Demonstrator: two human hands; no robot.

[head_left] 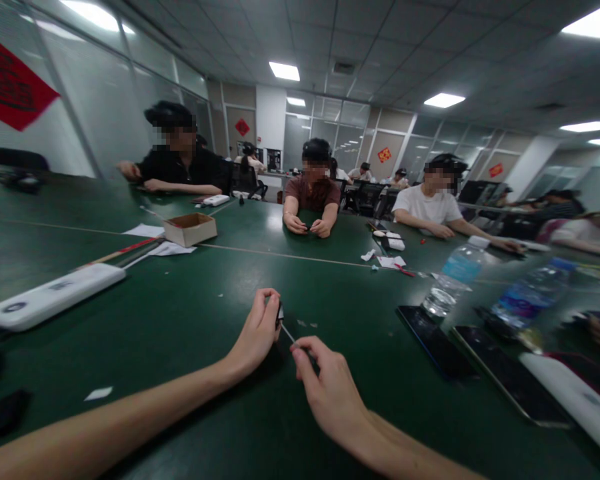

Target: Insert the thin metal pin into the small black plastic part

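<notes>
My left hand (261, 327) is closed around a small dark object (279, 315), most of it hidden behind the fingers. From that object a thin, pale, straight piece (288, 333) runs down to my right hand (327, 380). The right thumb and forefinger pinch its near end. Whether this piece is a stick, a wire or a cotton swab is too small to tell. Both hands are just above the green table (220, 427), close together near its middle.
A white power strip (55, 297) and a small cardboard box (190, 230) are on the left. At right stand two water bottles (455, 277) beside dark phones (435, 340). Paper scraps (391, 262) lie farther back. Several people sit across the table, one with hands (307, 225) together.
</notes>
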